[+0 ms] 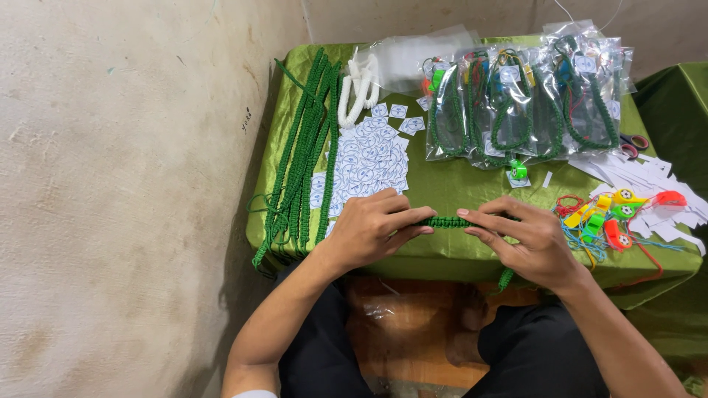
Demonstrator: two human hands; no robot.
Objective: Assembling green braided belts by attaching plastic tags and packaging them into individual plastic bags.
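Green cloth covers the table [457, 188]; green cords [302, 147] lie far left, bagged cords [516, 103] far right, whistles [612, 214] right. Near the front edge, left hand [369, 230] and right hand [523, 239] pinch a braided green cord [445, 221], fingers clamped on it.
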